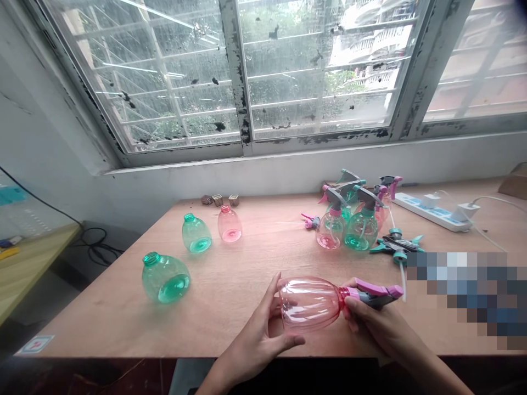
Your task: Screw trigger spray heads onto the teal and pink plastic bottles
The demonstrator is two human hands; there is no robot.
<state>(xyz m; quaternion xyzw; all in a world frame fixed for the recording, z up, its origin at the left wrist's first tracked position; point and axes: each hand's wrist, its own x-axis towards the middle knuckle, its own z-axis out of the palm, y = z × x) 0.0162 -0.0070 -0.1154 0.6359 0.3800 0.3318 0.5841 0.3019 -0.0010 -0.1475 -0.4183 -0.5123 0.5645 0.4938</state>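
Observation:
A pink see-through spray bottle lies sideways between my hands above the table's front edge, its base to the left. My left hand is closed around the base end, thumb below and fingers behind. At the neck, my right hand grips the pink collar with thumb and fingers, under the grey and pink spray head. To the left stand an open green bottle, a second green bottle and a pink bottle, all without spray heads.
Several spray bottles with heads fitted, among them a green one, stand at the back right. Loose spray heads with tubes lie beside them. A white power strip and small brown blocks are near the wall.

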